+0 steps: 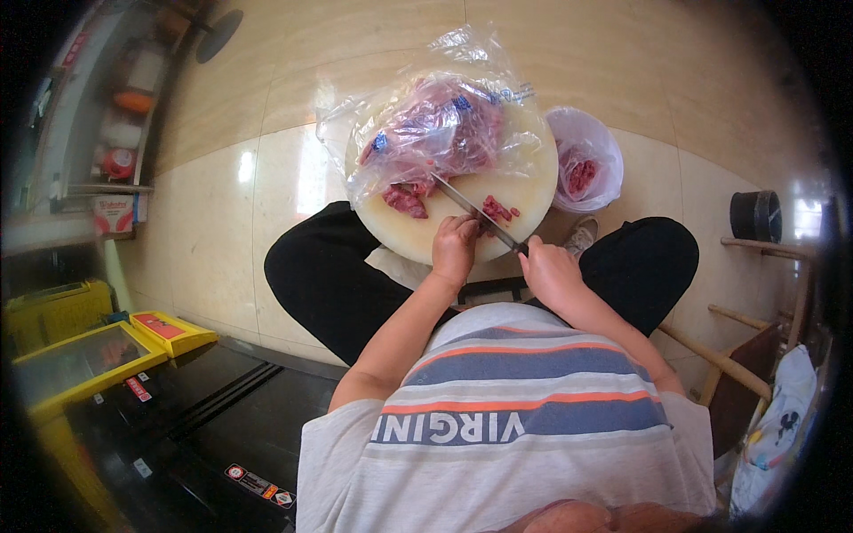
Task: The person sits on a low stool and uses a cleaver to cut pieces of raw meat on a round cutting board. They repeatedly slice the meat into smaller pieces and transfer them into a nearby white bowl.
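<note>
My right hand is closed round the dark handle of a knife, whose long blade slants to the far left across a round, pale cutting board. Against the blade's near side, my left hand pinches a piece of meat, mostly hidden by fingers and knife. Small cut bits of meat lie just beyond the blade. Left of it are larger raw red chunks. A big slab of meat covers the far part of the board, wrapped in a clear plastic bag.
A white tub, lined with a plastic bag and holding cut meat, stands right of the board. My knees flank the board. A black chest is at lower left, shelves at far left. A wooden chair stands at right.
</note>
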`<state>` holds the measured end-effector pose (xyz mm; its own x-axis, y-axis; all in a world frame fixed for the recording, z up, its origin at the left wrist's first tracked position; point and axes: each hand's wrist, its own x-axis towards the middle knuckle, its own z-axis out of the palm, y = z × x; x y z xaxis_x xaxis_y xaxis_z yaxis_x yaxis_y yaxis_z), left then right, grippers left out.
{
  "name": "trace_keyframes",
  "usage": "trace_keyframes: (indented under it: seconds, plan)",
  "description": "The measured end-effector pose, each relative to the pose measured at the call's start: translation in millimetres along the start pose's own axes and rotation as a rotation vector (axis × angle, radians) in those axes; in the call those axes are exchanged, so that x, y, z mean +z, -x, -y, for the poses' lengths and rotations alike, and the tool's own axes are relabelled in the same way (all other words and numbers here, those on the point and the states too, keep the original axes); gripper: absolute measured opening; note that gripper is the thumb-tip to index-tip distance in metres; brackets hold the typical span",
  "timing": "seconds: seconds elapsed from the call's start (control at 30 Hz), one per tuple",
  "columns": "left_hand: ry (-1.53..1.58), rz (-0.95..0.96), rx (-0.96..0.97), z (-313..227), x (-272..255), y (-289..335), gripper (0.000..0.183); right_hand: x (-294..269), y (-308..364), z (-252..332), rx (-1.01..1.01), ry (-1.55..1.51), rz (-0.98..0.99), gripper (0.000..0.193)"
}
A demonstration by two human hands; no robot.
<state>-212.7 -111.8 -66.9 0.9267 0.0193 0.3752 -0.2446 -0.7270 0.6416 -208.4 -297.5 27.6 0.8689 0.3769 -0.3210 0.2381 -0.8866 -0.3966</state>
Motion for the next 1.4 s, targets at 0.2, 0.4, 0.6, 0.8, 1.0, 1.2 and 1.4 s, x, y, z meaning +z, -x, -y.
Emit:
trace_keyframes:
  seconds: [0.2,0.4,0.6,0.8,1.0,1.2,1.4]
  plan:
    - [-0.039,0.097,-0.021,5,2,5,0.009,6,-3,-2,-0.012,0.004,-0.024,0.024]
    - [0.029,-0.099,-0.037,15,9,8,0.012,-4,8,-18,0.017,0.045,-0.042,0.025]
    - [0.047,-0.015,-0.192,14,4,9,0.012,-12,12,-11,0.022,0.02,-0.06,0.024]
    - [0.069,-0.062,-0.038,16,5,13,0.01,-9,18,-3,0.007,0.029,-0.016,0.023]
    - [0.015,0.007,-0.069,10,1,13,0.013,-10,7,3,0.005,-0.013,0.04,0.025]
    - [-0.001,0.047,-0.059,7,-1,11,0.011,7,-10,3,-0.022,-0.026,0.01,0.025]
    - [-0.092,0.029,0.028,1,1,13,0.007,1,5,-10,-0.008,0.014,-0.04,0.024]
